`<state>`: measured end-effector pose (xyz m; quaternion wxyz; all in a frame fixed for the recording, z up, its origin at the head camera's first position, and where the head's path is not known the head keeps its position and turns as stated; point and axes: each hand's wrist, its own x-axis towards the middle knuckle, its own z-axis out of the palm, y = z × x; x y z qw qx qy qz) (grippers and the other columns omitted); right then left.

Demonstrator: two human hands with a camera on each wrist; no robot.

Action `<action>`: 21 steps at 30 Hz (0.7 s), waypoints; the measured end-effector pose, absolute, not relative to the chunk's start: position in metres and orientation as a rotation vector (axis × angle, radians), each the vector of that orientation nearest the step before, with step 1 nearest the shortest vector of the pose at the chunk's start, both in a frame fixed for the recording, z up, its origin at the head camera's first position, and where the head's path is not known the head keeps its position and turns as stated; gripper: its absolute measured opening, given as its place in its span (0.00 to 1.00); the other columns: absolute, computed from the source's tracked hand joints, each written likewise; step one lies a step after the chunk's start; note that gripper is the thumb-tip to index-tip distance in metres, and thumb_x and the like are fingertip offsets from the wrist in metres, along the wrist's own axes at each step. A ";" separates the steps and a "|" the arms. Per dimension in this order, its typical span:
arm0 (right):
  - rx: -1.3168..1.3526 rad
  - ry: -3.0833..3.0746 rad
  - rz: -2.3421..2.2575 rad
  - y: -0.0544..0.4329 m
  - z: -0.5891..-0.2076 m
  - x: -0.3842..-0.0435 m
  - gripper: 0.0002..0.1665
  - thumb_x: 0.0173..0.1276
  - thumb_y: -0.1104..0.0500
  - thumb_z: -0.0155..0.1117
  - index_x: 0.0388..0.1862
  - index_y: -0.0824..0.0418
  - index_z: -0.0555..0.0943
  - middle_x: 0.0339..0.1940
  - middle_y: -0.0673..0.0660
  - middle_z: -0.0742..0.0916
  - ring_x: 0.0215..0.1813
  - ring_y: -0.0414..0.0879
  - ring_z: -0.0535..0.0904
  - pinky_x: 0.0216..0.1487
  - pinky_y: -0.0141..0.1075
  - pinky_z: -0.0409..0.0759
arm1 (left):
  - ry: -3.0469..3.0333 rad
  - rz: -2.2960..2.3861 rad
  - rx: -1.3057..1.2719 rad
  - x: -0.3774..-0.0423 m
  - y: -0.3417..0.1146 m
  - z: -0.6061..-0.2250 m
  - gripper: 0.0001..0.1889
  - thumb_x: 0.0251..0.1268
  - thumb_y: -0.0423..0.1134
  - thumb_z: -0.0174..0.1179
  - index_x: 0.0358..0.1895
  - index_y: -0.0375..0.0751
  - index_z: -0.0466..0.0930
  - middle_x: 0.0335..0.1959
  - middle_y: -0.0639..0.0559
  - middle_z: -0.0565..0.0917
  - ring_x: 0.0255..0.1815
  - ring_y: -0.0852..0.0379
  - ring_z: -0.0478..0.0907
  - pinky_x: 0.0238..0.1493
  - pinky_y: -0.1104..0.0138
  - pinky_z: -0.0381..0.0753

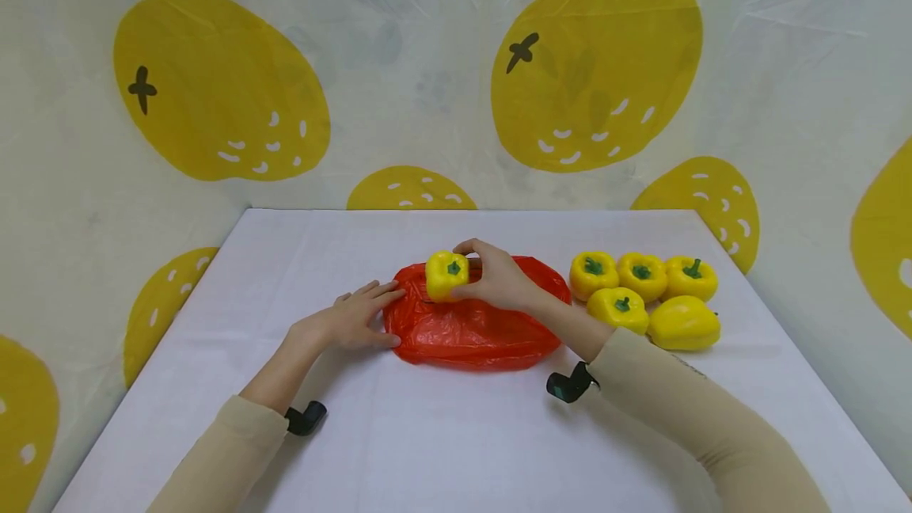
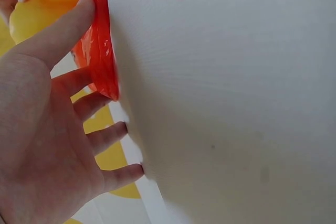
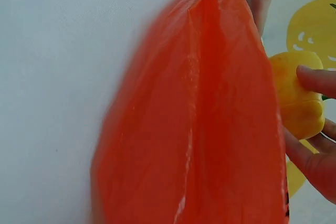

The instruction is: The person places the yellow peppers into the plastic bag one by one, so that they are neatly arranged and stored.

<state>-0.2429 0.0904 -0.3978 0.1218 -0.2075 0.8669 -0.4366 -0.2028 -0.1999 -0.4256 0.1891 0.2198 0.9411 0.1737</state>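
Observation:
A red plastic bag point(image 1: 477, 335) lies in the middle of the white table, its upper side puckered. Above its left part, my right hand point(image 1: 501, 277) holds a yellow bell pepper point(image 1: 442, 279) between thumb and fingers, the green stem facing me. In the right wrist view the same yellow bell pepper point(image 3: 294, 85) is partly hidden behind the bag's red side point(image 3: 157, 145). My left hand point(image 1: 352, 321) rests at the bag's left edge with fingers spread and fairly straight. Its thumb and nearest fingers touch the red plastic point(image 2: 102, 51) in the left wrist view.
Right of the bag, several yellow bell peppers point(image 1: 643, 275) stand close together, and one yellow pepper point(image 1: 684, 323) lies on its side. The white table point(image 1: 442, 442) ends at the back against a hanging cloth point(image 1: 413, 85) with large yellow fruit prints.

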 end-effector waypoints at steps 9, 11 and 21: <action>-0.562 2.571 -1.233 0.077 -0.406 -0.242 0.39 0.62 0.54 0.80 0.69 0.56 0.71 0.65 0.55 0.79 0.67 0.52 0.75 0.64 0.47 0.79 | 2.645 0.489 0.606 -0.203 -0.200 -0.426 0.47 0.63 0.57 0.69 0.82 0.47 0.59 0.82 0.43 0.56 0.82 0.34 0.45 0.72 0.29 0.48; -0.566 2.575 -1.234 0.075 -0.408 -0.242 0.40 0.62 0.54 0.80 0.70 0.55 0.71 0.65 0.54 0.80 0.66 0.52 0.75 0.64 0.47 0.79 | 2.641 0.494 0.597 -0.202 -0.200 -0.426 0.47 0.63 0.58 0.69 0.82 0.47 0.58 0.83 0.44 0.55 0.82 0.34 0.45 0.73 0.29 0.47; -0.608 2.583 -1.259 0.069 -0.409 -0.240 0.42 0.62 0.54 0.80 0.71 0.56 0.70 0.65 0.54 0.79 0.65 0.52 0.75 0.63 0.47 0.80 | 2.636 0.498 0.609 -0.204 -0.200 -0.425 0.47 0.63 0.59 0.69 0.82 0.48 0.58 0.83 0.44 0.55 0.82 0.34 0.45 0.72 0.29 0.47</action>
